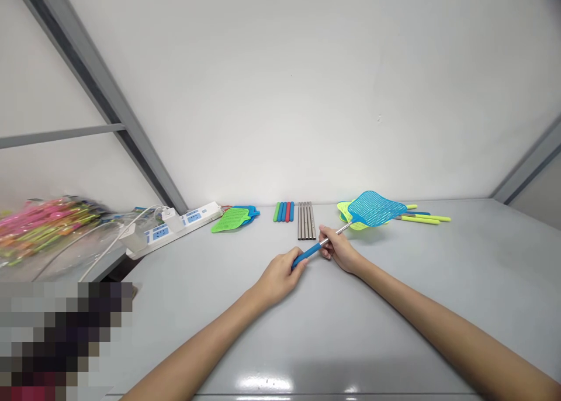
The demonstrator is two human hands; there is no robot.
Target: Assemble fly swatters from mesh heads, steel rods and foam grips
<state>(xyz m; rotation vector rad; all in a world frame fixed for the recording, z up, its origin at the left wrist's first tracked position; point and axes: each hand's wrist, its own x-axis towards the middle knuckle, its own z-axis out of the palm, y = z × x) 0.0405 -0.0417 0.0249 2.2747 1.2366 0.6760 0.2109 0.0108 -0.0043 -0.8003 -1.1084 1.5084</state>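
tabletop (245,336): smooth grey, bright glare near front edge | far left: white power strip (209,212), chargers (133,238) plugged in | next: green mesh head (231,219) overlapping blue mesh (253,211) | middle: coloured handles (284,211) in a row, metal tubes (307,223) alongside | right: piled yellow-green swatters (363,226)

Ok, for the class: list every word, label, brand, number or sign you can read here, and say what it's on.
There are no readable texts.
Blue fly swatter, metal rods, coloured handles: no lettering visible.
Power strip: any markings too small to read.
Bagged things at left: any print too blurred to read.
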